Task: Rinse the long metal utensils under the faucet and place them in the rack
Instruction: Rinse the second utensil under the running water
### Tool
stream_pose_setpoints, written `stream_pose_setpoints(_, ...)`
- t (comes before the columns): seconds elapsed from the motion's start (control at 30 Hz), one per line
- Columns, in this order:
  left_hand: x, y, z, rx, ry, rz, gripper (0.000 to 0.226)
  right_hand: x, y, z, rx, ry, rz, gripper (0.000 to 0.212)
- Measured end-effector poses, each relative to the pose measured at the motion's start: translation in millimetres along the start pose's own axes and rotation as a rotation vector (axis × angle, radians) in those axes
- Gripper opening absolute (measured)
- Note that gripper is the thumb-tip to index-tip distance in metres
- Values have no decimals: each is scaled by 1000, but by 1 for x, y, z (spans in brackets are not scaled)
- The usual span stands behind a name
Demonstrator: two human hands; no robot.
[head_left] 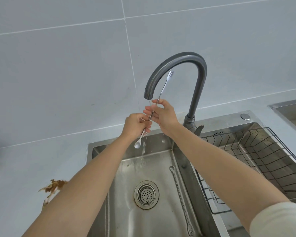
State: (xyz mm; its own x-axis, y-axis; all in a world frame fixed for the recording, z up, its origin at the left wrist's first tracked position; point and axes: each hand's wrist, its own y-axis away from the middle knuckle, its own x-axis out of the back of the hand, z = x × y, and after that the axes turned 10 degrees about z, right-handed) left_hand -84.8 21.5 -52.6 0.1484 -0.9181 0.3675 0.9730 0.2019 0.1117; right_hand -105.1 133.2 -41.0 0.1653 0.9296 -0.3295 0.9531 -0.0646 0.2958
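Head view, the only view.

Item 1: held utensil (pixel 158 100), long twisted metal stem, small fork end up near the faucet (pixel 183 59) arch, small spoon bowl down over the basin. It slants through the water stream just under the spout.

Item 2: your left hand (pixel 135 124), closed around the lower stem just above the spoon bowl.

Item 3: your right hand (pixel 164 113), fingers pinched on the middle of the same stem, close above the left hand. Both hands grip this one piece; neither is free.

Item 4: second utensil (pixel 181 200), same pattern, lying flat on the floor of the sink (pixel 125 211) along its right wall, fork end toward you, beside the drain strainer (pixel 146 194). Untouched, well apart from both hands.

Item 5: wire rack (pixel 256 161), black, seated in the right-hand basin. No utensil can be seen in the part of the rack that shows.

Item 6: brownish scraps (pixel 52 187) on the counter left of the sink, partly hidden by your left forearm.

Progress, as judged: early. One piece is under rinse and not yet racked; one waits in the basin. Left for you: carry the held piece to the rack, then rinse and rack the second.

Markings: no brand, label or legible writing anywhere. Small dark marks on the sink's back ledge above the rack are too small to read.
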Motion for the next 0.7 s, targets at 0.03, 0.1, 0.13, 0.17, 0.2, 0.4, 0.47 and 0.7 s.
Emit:
stream_pose_setpoints(0.03,0,1,-3,-6,-23,11,30,1,2,2,4,11,-7,11)
stream_pose_setpoints(0.1,0,3,-10,-19,-67,18,30,2,5,7,9,37,-20,14)
stream_pose_setpoints(0.13,0,6,-13,-13,-71,13,31,2,7,9,7,53,-25,13)
stream_pose_setpoints(0.17,0,8,-17,2,-62,6,31,2,9,11,3,72,-26,13)
stream_pose_setpoints(0.2,0,11,-22,19,-51,-1,31,3,10,13,-4,94,-24,16)
stream_pose_setpoints(0.4,-2,32,-48,42,-96,-10,28,3,20,31,-45,206,-29,22)
stream_pose_setpoints(0.47,-4,38,-57,48,-73,-16,27,4,24,37,-53,201,-43,23)
stream_pose_setpoints(0.7,-14,58,-74,3,-173,29,28,11,31,49,-54,292,-35,17)
